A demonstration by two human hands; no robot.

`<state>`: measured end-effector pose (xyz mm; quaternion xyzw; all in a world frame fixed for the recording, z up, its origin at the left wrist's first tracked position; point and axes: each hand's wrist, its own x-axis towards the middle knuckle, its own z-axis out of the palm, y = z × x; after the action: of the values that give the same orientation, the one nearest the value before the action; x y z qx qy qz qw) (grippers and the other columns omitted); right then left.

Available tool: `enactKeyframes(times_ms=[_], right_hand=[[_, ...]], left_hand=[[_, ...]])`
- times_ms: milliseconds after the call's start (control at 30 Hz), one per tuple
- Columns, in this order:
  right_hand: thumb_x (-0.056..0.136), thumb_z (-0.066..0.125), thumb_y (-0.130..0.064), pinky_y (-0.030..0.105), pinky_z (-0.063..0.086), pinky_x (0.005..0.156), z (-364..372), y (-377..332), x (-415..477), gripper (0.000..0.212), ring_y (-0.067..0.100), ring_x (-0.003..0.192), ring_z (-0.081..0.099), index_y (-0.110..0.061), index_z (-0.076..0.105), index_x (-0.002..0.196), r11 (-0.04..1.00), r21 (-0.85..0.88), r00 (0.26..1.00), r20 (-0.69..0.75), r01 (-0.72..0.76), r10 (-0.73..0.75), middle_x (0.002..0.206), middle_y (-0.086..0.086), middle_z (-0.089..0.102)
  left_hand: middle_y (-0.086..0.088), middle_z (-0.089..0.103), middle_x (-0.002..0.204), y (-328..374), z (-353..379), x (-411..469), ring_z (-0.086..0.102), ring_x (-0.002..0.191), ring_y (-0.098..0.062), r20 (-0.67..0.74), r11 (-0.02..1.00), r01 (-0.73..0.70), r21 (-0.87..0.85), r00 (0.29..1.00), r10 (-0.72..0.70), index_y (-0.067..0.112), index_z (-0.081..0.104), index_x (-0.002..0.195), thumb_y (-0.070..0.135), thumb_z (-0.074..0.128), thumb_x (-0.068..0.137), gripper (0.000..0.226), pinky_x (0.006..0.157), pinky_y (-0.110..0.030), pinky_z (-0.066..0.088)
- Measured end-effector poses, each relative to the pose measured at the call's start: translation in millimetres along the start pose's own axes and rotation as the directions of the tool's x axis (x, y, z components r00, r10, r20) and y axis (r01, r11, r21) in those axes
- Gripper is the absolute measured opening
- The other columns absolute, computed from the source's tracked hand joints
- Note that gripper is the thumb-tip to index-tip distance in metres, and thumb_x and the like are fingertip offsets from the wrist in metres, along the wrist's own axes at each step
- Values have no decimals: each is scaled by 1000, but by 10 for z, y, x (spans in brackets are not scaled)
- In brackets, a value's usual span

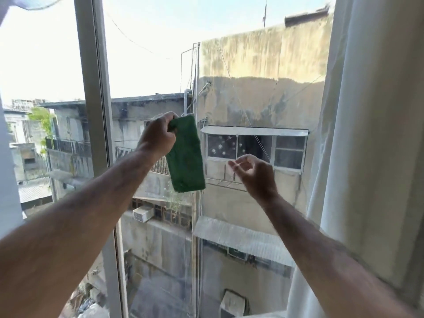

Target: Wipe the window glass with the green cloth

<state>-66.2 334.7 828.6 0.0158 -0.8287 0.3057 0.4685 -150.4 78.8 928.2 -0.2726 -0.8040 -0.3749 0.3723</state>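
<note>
The left hand [158, 136] pinches the top corner of the green cloth [185, 154], which hangs limp below the grip before the window glass [241, 99], seemingly light and soft, while the right hand [254, 173] waits open and empty beside it.

We see the green cloth [185, 154], dark and folded into a long rectangle, hanging down from its top corner in front of the window glass [252, 99]. The glass is clear, set to the right of a pale upright frame bar, and we cannot tell whether the cloth touches it.
</note>
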Motion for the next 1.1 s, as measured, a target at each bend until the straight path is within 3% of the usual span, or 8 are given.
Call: enactKeyframes(times_ms=[167,300,500,567,700,833,1000,1100], right_hand=[[102,66,-16,50,52,103,-231,367,515,23,45,120,63,-1,70,119,917,-382,932,-278,114,-232,128,24,68],[112,48,-18,61,38,126,-283,718,750,43,37,163,33,-6,54,152,846,-528,932,-267,72,-245,171,22,39],[118,35,-28,63,19,135,-193,1180,860,54,31,170,13,-21,29,171,827,-541,911,-245,155,-331,183,11,12],[118,27,-33,61,16,136,-160,1271,875,55,32,170,11,-20,26,172,815,-553,894,-258,173,-365,183,13,12],[117,18,-39,59,14,137,-98,1351,936,59,33,170,13,-19,25,172,794,-578,864,-287,189,-415,182,14,13],[117,19,-39,57,16,136,-43,1354,932,58,31,170,13,-21,23,173,784,-594,842,-318,181,-436,182,13,14],[117,24,-37,58,17,136,-30,1380,945,58,30,170,14,-21,25,172,780,-598,824,-338,186,-455,182,13,16],[117,24,-37,57,16,136,-28,1389,955,58,29,170,13,-22,25,172,784,-589,820,-340,196,-460,182,12,15]], left_hand=[[-23,71,116,-114,-54,182,65,107,-39,-136,979,-72,193,986,99,4,68,123,-5,58,93,33,91,-55,59],[-19,64,130,-189,84,215,57,122,-38,-260,916,-23,400,956,138,7,66,127,3,60,96,32,100,-58,50],[-19,64,87,-320,317,146,64,79,-35,-336,835,-192,516,851,404,1,62,91,-11,58,92,12,61,-47,59],[-23,66,101,-439,474,36,66,91,-39,-315,838,-190,512,866,389,-2,67,104,-5,62,94,11,74,-52,62],[-30,45,156,-791,909,-351,45,144,-45,-206,765,-164,623,909,362,0,46,152,43,57,103,66,119,-64,35],[-24,29,167,-990,1043,-440,26,156,-41,-230,764,-187,617,886,402,8,31,159,43,52,105,68,122,-69,26],[-15,19,173,-511,964,275,15,161,-32,-532,885,157,438,839,114,14,20,164,44,28,112,60,128,-59,20],[-13,20,173,-52,1125,588,16,161,-30,-563,896,154,416,817,121,14,19,164,47,20,112,62,130,-56,19]])
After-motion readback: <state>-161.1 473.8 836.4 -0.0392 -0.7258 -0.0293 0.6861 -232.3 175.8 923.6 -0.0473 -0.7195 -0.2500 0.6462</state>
